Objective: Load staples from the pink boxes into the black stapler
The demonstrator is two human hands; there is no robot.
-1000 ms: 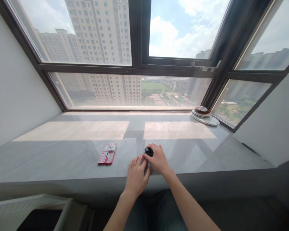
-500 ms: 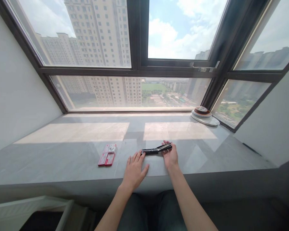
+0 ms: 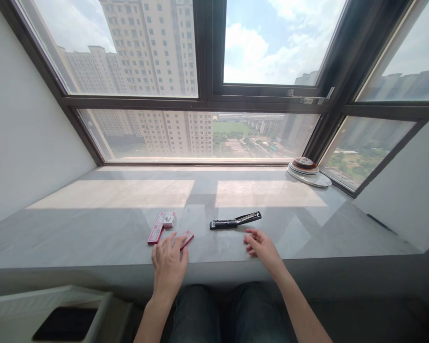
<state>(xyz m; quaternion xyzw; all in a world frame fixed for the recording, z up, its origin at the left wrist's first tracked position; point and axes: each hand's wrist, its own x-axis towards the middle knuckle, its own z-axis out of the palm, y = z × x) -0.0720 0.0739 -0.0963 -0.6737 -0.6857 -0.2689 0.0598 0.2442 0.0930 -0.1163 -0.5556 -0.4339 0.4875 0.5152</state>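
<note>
A flat red-and-white box (image 3: 188, 238) is in my left hand (image 3: 169, 259), its near part hidden by my fingers. Just beyond that hand lie another red-edged box (image 3: 155, 234), a pale red-and-white box (image 3: 160, 218) and a small white box (image 3: 168, 219). A black stapler (image 3: 224, 224) rests on the sill, its arm swung back at an angle to the right. My right hand (image 3: 260, 247) hovers nearer to me than the stapler, apart from it. Its fingers are loosely bent and hold nothing.
The pale stone windowsill (image 3: 110, 238) ends at a front edge above my knees. Stacked round plates or lids (image 3: 307, 174) stand in the far right corner by the window frame. At lower left is a pale container-like object (image 3: 17, 305) with a dark rectangle (image 3: 66, 324) on it.
My right hand has let go of the stapler and drawn back toward me. My left hand has moved left from the stapler and pulled one red-and-white box away from the group.
</note>
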